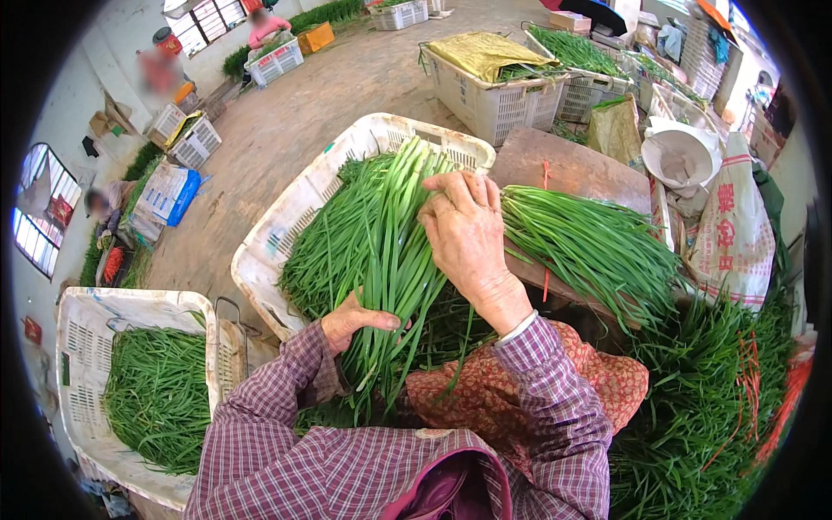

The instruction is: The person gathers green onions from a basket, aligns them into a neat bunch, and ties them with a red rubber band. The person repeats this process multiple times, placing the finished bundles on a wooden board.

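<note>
A loose bunch of garlic chives (390, 260) lies across my left hand (357, 322), whose thumb crosses over the leaves. The pale stem ends point away from me, over a white plastic crate (260, 250) filled with more chives. My right hand (465, 234) is at the right side of the bunch near the stem ends, fingers bent. Its fingertips are partly hidden, so whether they pinch a stalk cannot be told. Right of that hand, a separate bundle of chives (585, 240) rests on a wooden board (578, 159) with red ties (546, 175) by it.
A second crate (140, 299) of chives stands at left. Loose chives (702, 403) and red ties (747, 383) lie at right, below a white woven sack (731, 240). Filled crates (494, 107) stand beyond the board. Other people (266, 32) sit farther off.
</note>
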The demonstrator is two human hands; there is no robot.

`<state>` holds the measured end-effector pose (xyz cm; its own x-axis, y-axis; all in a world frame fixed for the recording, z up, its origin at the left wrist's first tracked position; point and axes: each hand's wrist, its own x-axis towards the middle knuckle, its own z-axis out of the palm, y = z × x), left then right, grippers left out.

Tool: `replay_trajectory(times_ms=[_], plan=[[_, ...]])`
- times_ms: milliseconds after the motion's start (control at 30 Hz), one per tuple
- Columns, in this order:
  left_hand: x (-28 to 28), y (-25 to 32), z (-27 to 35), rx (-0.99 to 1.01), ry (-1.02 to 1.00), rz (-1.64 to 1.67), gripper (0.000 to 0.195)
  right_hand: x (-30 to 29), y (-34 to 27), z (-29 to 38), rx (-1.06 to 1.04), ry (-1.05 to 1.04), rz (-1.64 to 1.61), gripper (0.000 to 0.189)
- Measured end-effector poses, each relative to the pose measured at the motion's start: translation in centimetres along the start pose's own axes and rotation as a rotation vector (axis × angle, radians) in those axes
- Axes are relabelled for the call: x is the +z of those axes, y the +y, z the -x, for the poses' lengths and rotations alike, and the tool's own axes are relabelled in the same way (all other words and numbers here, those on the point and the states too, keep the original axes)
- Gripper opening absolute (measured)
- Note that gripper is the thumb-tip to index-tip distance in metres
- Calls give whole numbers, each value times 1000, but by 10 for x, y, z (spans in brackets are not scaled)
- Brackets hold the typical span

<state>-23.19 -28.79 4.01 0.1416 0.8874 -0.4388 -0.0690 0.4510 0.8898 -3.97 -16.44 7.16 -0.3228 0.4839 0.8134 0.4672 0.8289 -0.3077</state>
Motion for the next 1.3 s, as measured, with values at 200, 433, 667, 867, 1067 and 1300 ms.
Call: replay_trajectory(times_ms=[200, 433, 667, 867, 1067, 1300], plan=[[-6, -8, -2, 45, -8, 22, 71, -36, 7, 1, 281, -110, -595, 16], [1, -13, -6, 108, 29, 34, 68, -22, 2, 8, 342, -138, -62, 48], [8, -18, -1, 155, 131, 58, 71, -9, 3, 10, 521, -126, -276, 75], [5, -24, -2, 173, 151, -3, 78, -13, 3, 13, 617, -95, -521, 74], [13, -16, 6, 186, 240, 31, 75, -18, 14, 31, 700, -51, -991, 72], [12, -19, 2, 279, 178, -116, 71, -26, 14, 31, 675, -39, -788, 74]])
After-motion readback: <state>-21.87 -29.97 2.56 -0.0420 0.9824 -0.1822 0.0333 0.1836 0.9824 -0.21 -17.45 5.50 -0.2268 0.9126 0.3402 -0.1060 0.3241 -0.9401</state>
